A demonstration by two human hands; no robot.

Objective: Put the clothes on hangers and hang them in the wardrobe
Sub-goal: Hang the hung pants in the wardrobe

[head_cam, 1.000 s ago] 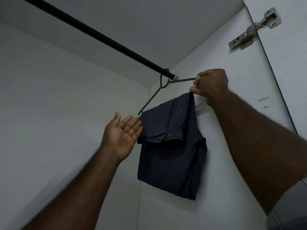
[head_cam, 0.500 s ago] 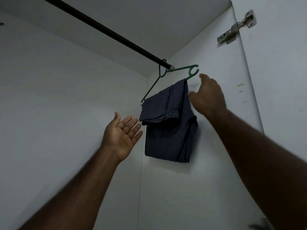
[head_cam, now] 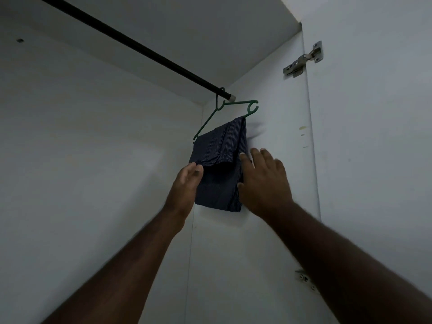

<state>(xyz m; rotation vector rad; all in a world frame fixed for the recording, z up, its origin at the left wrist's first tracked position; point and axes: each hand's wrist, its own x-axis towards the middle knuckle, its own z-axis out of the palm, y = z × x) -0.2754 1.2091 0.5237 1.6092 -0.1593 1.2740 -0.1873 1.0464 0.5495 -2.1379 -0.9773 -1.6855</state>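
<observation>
A green plastic hanger (head_cam: 211,118) hangs by its hook at the far right end of the black wardrobe rail (head_cam: 131,43). A folded dark pinstriped garment (head_cam: 217,164) is draped over the hanger's bar, close to the wardrobe's right side wall. My left hand (head_cam: 187,181) reaches up with straight fingers, its fingertips at the garment's left edge. My right hand (head_cam: 264,181) lies flat, fingers spread, against the garment's right edge. Neither hand grips anything.
The white wardrobe back wall (head_cam: 93,148) fills the left. The right side wall (head_cam: 275,136) is just behind the garment. The open door carries a metal hinge (head_cam: 301,60) at the top and another hinge (head_cam: 305,278) lower down.
My right hand let go of the hanger's end and dropped to the garment's right edge. My left hand moved right and turned from palm-up, its fingertips now at the garment's left edge.
</observation>
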